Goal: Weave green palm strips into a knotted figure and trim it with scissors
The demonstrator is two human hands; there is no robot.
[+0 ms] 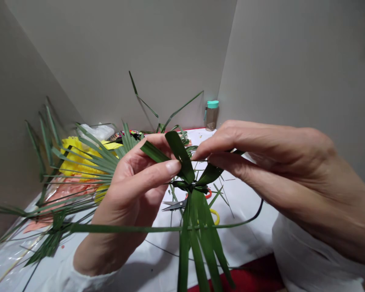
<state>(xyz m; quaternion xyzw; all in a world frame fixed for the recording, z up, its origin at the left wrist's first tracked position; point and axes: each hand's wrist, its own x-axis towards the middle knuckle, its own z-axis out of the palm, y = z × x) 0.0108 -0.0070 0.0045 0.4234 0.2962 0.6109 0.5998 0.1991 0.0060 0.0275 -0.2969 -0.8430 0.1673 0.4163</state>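
Observation:
Between my two hands, above the table, hangs a green palm leaf (197,231) whose split strips spread downward from a tied, folded middle. My left hand (134,182) pinches a folded loop of the leaf between thumb and fingers. On the other side my right hand (270,162) has thumb and index finger pressed together on a leaf strip at the right of the knot. Behind the hanging strips lie scissors (176,205) with red and yellow handles, partly covered. A long thin strip (124,229) crosses in front of my left wrist.
Fanned palm leaves (100,162) fill the left side, over yellow crinkled material (76,156) and a pink plastic sheet (67,192). A bottle with a turquoise lid (212,115) stands by the back wall. Leaf scraps (220,194) lie on the white tabletop (249,231).

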